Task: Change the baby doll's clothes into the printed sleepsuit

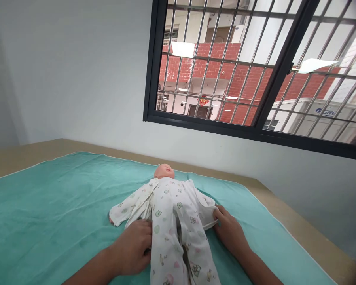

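Observation:
A baby doll (164, 171) lies on its back, its head toward the wall. It is dressed in a white printed baby jacket (135, 201), with white printed baby trousers (166, 221) lying over its front from the chest down. My left hand (133, 246) is closed against the left edge of the trousers, just below the jacket flap; its fingertips are partly hidden there. On the other side, my right hand (230, 228) pinches the jacket's edge near the sleeve. The trouser legs run toward me and leave the bottom of the view.
A green cloth (62, 206) with a pale edge covers most of the tan table (302, 229). Behind the table stands a white wall (86, 79). A dark-framed window (201, 126) with metal bars is set in it at the upper right.

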{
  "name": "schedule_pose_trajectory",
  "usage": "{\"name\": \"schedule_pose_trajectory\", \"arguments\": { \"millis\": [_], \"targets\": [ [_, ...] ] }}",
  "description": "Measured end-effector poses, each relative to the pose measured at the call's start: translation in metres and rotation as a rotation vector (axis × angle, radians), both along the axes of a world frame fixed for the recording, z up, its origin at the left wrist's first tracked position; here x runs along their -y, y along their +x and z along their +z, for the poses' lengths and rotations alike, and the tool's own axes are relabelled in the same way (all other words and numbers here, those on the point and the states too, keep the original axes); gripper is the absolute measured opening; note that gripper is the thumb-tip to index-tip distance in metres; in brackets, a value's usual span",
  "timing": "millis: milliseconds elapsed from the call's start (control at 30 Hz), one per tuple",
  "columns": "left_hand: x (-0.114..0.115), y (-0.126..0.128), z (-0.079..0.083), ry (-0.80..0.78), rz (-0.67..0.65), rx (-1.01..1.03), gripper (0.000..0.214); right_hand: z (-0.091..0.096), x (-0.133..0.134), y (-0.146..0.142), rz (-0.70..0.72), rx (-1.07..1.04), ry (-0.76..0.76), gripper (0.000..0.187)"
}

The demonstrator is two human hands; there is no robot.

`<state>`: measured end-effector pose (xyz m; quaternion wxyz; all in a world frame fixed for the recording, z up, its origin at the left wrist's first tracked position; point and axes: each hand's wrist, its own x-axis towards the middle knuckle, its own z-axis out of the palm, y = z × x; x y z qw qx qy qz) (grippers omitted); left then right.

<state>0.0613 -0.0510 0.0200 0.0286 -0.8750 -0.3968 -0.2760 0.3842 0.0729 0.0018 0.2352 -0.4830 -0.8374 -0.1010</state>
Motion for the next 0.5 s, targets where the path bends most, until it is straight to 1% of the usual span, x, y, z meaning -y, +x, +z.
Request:
{"name": "schedule_pose_trajectory", "arguments": {
  "millis": [67, 133, 267, 400, 500],
  "targets": [
    [0.0, -0.001, -0.002, -0.049, -0.009, 0.034, 0.023, -0.002, -0.004, 0.005, -0.084, -0.03, -0.059, 0.017],
    [-0.001, -0.004, -0.007, -0.106, 0.005, 0.081, 0.023, -0.005, -0.009, 0.009, -0.153, -0.114, -0.139, 0.016],
    [-0.005, -0.011, -0.016, -0.195, 0.084, 0.239, 0.029, -0.01, -0.018, 0.013, -0.174, -0.334, -0.291, 0.012],
    [-0.008, -0.013, -0.017, -0.232, 0.247, 0.41, 0.043, -0.011, -0.022, 0.012, -0.198, -0.433, -0.422, 0.029],
    [-0.01, -0.011, -0.016, -0.243, 0.311, 0.446, 0.046, -0.012, -0.026, 0.008, -0.183, -0.574, -0.492, 0.038]
  ]
}}
